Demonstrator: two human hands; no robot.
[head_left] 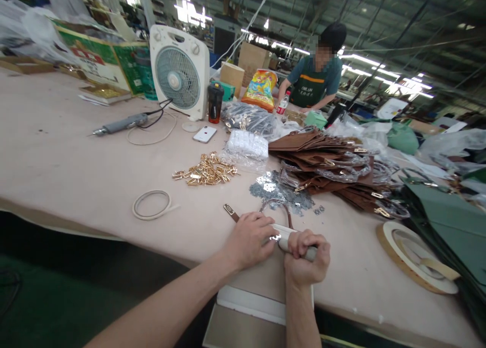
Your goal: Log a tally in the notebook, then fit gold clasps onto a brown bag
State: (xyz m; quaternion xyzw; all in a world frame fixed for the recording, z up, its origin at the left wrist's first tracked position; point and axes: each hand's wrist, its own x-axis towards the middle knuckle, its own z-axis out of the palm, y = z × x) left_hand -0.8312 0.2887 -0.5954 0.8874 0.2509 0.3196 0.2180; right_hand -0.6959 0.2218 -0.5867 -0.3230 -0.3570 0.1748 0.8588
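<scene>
A bag (266, 274) with a beige inside and a brown handle loop (290, 219) lies at the table's front edge, under my hands. My left hand (248, 239) has its fingers bent over the bag's pale upper edge, beside a small shiny metal piece (276, 236). My right hand (308, 259) is closed in a fist around the same pale edge; a greyish end shows below the fingers. What lies inside the fist is hidden. Beyond my left hand a brown strap with a gold buckle (229, 210) sticks out.
Gold buckles (208, 170) and flat metal plates (281, 191) lie in heaps ahead. Brown bags (322, 160) are stacked to the right, near a tape roll (408, 257). A screwdriver (121, 125), a fan (178, 72) and a phone (205, 134) are farther back. A co-worker (315, 79) stands opposite.
</scene>
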